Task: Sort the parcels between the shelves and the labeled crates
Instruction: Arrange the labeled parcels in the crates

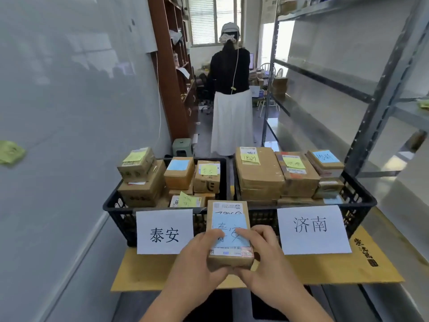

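I hold a small brown parcel (228, 214) with a blue handwritten note between both hands, in front of the gap between two black crates. My left hand (197, 259) grips its left side and my right hand (262, 254) its right side, thumbs on top. The left crate (111, 205) carries a white label reading 泰安 (164, 232) and holds several stacked parcels with yellow and blue notes. The right crate (362, 201) is labeled 济南 (312, 230) and also holds several parcels. Grey metal shelves (383, 94) stand at the right.
Both crates rest on a yellow-brown sheet (348, 270) over a low surface. A person in a black top and white skirt (231, 94) stands with their back to me in the aisle beyond. A wooden bookcase (171, 66) and a green stool (182, 146) are on the left.
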